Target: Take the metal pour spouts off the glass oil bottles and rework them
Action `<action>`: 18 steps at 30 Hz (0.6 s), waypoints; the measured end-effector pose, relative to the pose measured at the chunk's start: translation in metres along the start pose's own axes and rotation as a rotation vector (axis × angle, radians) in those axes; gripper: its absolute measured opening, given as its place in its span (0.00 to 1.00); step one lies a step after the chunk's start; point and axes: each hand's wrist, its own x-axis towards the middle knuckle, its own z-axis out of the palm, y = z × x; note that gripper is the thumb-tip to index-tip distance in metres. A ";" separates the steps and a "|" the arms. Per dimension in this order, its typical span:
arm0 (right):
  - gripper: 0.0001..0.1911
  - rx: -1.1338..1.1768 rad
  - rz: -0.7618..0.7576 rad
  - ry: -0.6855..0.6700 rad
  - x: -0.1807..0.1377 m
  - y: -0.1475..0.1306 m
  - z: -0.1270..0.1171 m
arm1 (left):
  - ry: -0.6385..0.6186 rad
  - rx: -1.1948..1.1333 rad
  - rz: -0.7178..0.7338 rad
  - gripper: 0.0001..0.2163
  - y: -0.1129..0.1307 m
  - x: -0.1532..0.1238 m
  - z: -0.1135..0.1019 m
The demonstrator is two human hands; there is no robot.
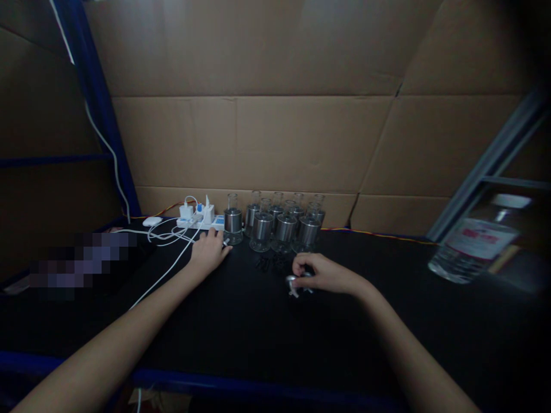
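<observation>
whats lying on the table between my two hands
In the head view, a small heap of dark little parts lies on the black table between the left hand and the right hand, which grips a metal part.

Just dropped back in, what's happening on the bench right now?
A person works bare-handed at a dark table. The left hand rests beside the power strip, fingertips at the base of the nearest metal-and-glass cylinder; whether it holds anything is unclear. The right hand has its grip curled over a small metal part on the table. More cylinders stand grouped behind a pile of small black pieces.
</observation>
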 end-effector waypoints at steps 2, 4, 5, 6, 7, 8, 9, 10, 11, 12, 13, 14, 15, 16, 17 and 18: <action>0.13 0.002 0.001 -0.003 0.000 0.000 0.000 | -0.002 0.002 -0.001 0.20 0.000 0.000 0.000; 0.13 0.002 0.004 -0.010 0.000 -0.001 -0.001 | 0.009 0.003 0.001 0.20 0.000 -0.001 0.000; 0.13 0.001 0.005 -0.010 0.000 -0.001 -0.001 | 0.023 0.001 0.006 0.20 0.000 -0.001 0.000; 0.13 -0.001 0.004 -0.010 0.000 -0.001 -0.001 | 0.042 -0.002 0.012 0.21 0.001 -0.001 0.000; 0.13 -0.002 0.003 -0.008 0.000 -0.001 -0.001 | 0.063 -0.006 0.018 0.21 0.001 -0.001 0.000; 0.13 -0.002 0.002 -0.007 0.000 -0.001 -0.001 | 0.087 -0.010 0.024 0.22 0.001 -0.001 0.000; 0.13 -0.002 0.002 -0.008 0.000 -0.002 -0.001 | 0.114 -0.012 0.031 0.22 0.002 -0.001 -0.001; 0.12 -0.003 0.004 -0.010 0.000 -0.002 -0.001 | 0.141 -0.013 0.040 0.22 0.003 -0.002 -0.001; 0.12 -0.005 0.004 -0.012 0.000 -0.002 -0.001 | 0.168 -0.012 0.055 0.22 0.003 -0.002 -0.002; 0.12 -0.007 0.004 -0.012 0.000 -0.002 -0.001 | 0.193 -0.012 0.076 0.21 0.004 -0.002 -0.003; 0.12 -0.008 0.005 -0.010 0.000 -0.002 -0.001 | 0.213 -0.012 0.099 0.21 0.005 -0.002 -0.003; 0.12 -0.008 0.005 -0.009 -0.001 -0.002 -0.001 | 0.225 -0.015 0.122 0.20 0.005 -0.002 -0.003; 0.12 -0.006 0.005 -0.008 -0.001 -0.003 -0.001 | 0.230 -0.019 0.143 0.20 0.005 -0.001 -0.003; 0.12 -0.004 0.007 -0.008 -0.001 -0.003 -0.001 | 0.230 -0.025 0.160 0.19 0.005 -0.001 -0.002; 0.12 -0.002 0.010 -0.010 -0.001 -0.003 -0.001 | 0.228 -0.030 0.174 0.19 0.005 -0.001 -0.001; 0.12 0.000 0.013 -0.012 -0.001 -0.003 -0.001 | 0.225 -0.035 0.184 0.19 0.005 0.000 0.000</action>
